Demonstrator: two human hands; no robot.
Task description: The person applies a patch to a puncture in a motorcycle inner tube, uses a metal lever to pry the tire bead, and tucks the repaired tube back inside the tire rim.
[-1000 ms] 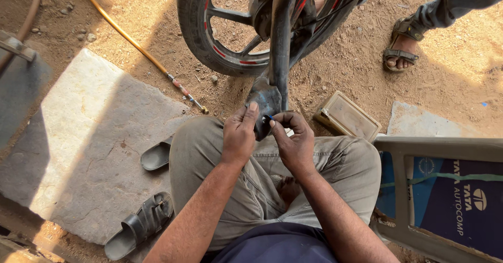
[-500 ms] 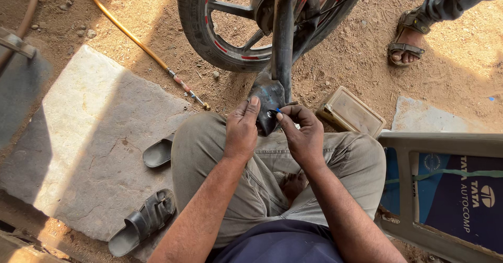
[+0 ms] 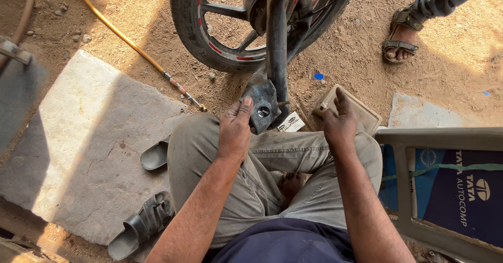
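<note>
Black rubber inner tube (image 3: 260, 101) hangs down from the wheel, and its folded end rests over the left knee of the grey trousers (image 3: 272, 153), just at 12 o'clock of the left hand (image 3: 234, 132). That hand's grip pinches the fold, with the thumb beside a small round dark patch (image 3: 263, 111). The right hand (image 3: 339, 124) hovers at 3 o'clock of the tube, grip spread and holding nothing. Judging by this, the patch is being checked or pressed. A next move would call for a steady left hold and firm, even pressure. Half a second ago the right fingers were on the tube; now they are off it. Beyond, at 12 o'clock, stands the black motorcycle wheel (image 3: 191, 27).
</note>
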